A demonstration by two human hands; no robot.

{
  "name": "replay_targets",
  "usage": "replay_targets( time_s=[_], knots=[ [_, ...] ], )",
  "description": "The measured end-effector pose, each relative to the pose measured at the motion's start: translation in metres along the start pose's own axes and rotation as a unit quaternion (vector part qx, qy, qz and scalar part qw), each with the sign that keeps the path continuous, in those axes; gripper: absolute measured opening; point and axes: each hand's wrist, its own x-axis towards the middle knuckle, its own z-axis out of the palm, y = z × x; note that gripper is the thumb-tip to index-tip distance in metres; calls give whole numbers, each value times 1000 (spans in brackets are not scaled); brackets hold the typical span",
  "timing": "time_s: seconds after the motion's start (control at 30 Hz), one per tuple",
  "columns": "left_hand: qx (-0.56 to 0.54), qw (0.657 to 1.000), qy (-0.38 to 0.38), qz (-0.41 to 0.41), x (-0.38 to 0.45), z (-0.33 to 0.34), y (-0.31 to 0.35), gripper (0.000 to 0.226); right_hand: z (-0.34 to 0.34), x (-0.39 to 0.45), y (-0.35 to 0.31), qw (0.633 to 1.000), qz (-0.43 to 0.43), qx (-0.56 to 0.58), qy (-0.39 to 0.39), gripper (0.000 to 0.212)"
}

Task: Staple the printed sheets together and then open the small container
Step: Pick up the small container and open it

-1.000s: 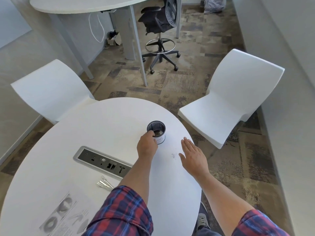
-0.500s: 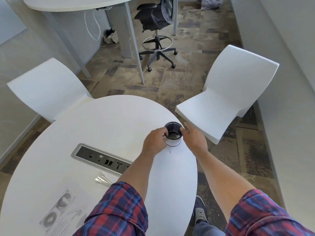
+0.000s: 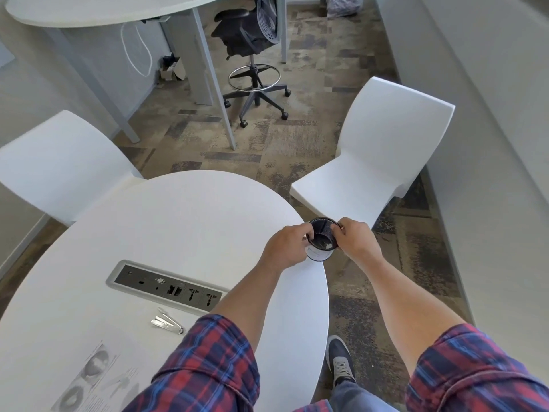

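**Head view: one container, two hands, items counted**

Head camera, looking down on one round white table [image 3: 166,233].

- Small container [image 3: 322,243]: one, round, dark rim, pale body, at about 3 o'clock on the table, right at its edge. Whether its base touches the table cannot be told.
- Left hand [image 3: 286,246]: one, fingers curled around the container's left side, holding it.
- Right hand [image 3: 356,240]: one, fingertips pinched on the container's rim at its right side, holding it.
- Printed sheets [image 3: 98,379]: one stack seen, count of pages unclear, at about 7 o'clock, partly cut off by the frame.
- Stapler [image 3: 167,321]: one, silver, lying between the sheets and the socket panel [image 3: 166,288], well apart from the container.
- Socket panel: one, grey, set into the tabletop near its centre.
- White chairs: two, one [image 3: 59,171] at 10 o'clock and one [image 3: 380,162] at 2 o'clock.
- Black office chair [image 3: 252,40]: one, at 12 o'clock beyond the table.

Change against the frame half a second earlier: the right hand, then beside the container, now grips its rim; the container sits nearer the table's edge.
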Motion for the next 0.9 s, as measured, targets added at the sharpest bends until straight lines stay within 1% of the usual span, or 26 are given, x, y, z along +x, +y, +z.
replay_targets(
  time_s=[0.1,0.17,0.33,0.47,0.57,0.7,0.9],
  knots=[
    [24,1000,8,7,3,7,9,34,-4,-2,11,999,14,-29,4,31],
    [36,999,24,-11,3,11,8,44,-4,-4,19,998,46,-34,9,29],
    [-33,987,74,-138,-8,29,-23,49,3,-9,45,993,113,-29,14,28],
    [-44,967,41,-246,-30,40,-48,63,10,-14,63,989,142,-38,8,25],
    [-51,954,27,-295,-44,52,-64,66,19,-19,70,987,158,-37,-10,20],
    [-79,955,-3,-285,-56,66,-67,70,37,-25,76,982,180,-45,-40,18],
    [-99,956,-37,-274,-46,72,-62,74,61,-29,76,979,183,-55,-71,25]
  ],
)
